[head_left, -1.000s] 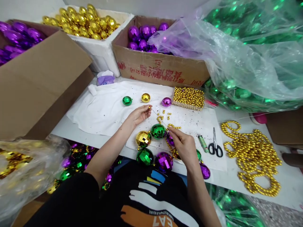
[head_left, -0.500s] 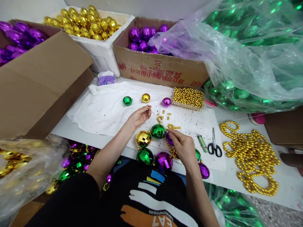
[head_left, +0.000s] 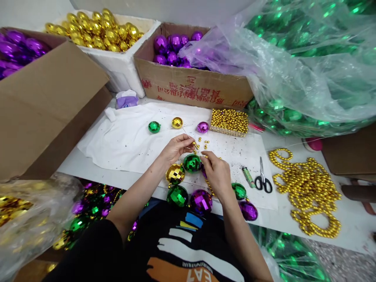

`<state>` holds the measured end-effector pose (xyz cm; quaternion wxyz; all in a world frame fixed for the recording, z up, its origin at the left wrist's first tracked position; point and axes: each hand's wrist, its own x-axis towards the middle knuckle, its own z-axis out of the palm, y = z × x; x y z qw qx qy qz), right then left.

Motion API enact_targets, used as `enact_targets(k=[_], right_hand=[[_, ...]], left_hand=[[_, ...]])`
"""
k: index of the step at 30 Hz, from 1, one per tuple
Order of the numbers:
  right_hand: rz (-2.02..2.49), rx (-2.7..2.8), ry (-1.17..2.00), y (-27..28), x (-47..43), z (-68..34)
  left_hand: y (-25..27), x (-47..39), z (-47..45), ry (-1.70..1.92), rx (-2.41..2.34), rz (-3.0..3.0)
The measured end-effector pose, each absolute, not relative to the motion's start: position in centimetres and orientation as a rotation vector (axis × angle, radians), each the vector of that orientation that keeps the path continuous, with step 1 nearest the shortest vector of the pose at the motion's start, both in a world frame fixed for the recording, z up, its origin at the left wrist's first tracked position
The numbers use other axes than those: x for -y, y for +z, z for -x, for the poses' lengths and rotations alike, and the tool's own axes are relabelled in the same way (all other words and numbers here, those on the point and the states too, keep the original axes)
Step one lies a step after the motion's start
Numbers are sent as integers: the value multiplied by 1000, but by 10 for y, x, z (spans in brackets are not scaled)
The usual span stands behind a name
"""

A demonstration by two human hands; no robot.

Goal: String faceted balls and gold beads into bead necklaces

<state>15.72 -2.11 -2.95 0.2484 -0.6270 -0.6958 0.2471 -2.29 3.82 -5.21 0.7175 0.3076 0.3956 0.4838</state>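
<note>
My left hand [head_left: 179,148] is pinched on a thin thread, whose pale end sticks up past the fingertips. Small gold beads [head_left: 195,145] show at those fingertips; whether they are held is hard to tell. Close beside it, my right hand [head_left: 216,172] is closed in a pinch on the thread. Below the hands lies a string of faceted balls: a green ball [head_left: 192,163], a gold ball [head_left: 175,174], another green ball [head_left: 178,196] and a large purple ball [head_left: 201,201]. My right hand partly hides another purple ball and a gold bead strand.
Three loose balls, green [head_left: 154,127], gold [head_left: 177,122] and purple [head_left: 202,127], lie on the white cloth [head_left: 117,145]. Near them stands a box of gold beads [head_left: 229,133]. Scissors [head_left: 263,182], a lighter [head_left: 248,177] and gold bead strands [head_left: 311,196] are on the right. Cardboard boxes [head_left: 188,88] line the back.
My left hand has moved right and slightly down to my right hand, closing the gap between them. The camera view has shifted slightly.
</note>
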Motion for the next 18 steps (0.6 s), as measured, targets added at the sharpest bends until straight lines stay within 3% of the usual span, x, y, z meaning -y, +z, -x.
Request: enact_targets(k=[4,8,13,18], right_hand=[[1512,1855,498,-2,11,-163],[1315,1734,776,13,1,-167],[1388,1594,750,5,0,-178],[1285,1297,996,-6,5,-182]], left_hand=[[-20,-35,15,1232,-891,-1122],[9,-37,6,1280,-829,-1404],[18,-41,4,1386,-805,-1321],[8,-43,4,1366,-791,-1104]])
